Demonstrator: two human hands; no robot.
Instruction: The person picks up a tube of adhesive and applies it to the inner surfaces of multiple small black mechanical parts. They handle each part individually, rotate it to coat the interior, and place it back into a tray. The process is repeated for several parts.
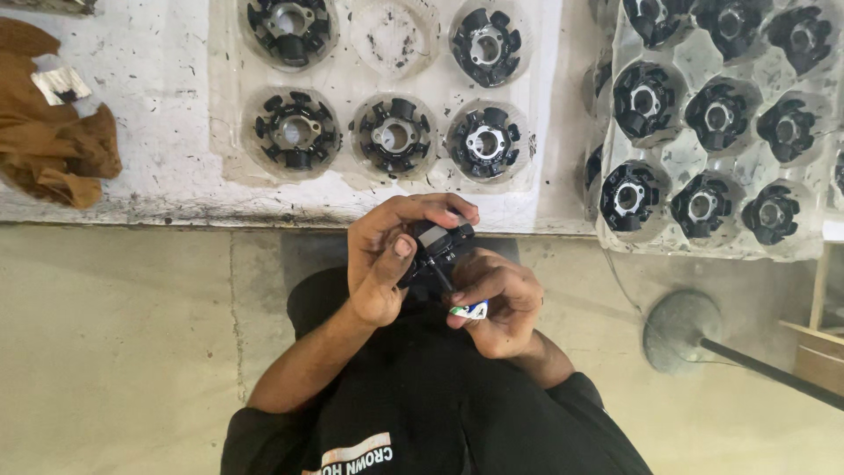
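Black ring part (437, 251) between left-hand fingers (413, 211).

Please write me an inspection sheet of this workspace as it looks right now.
Surface: white worktable, scuffed and speckled, its near edge chipped.
Job's things: a black stator-like part is held over the person's lap; a small screwdriver with a blue and white handle is put to it.
Trays: a clear tray holds five black round parts, with one pocket bare; a second clear tray on the right is full.
Clutter: a crumpled brown cloth at the table's left end.
Hands: left hand grips the part; right hand grips the screwdriver.
Cables: nothing seen.
Surroundings: concrete floor; a round stand base with a dark pole.
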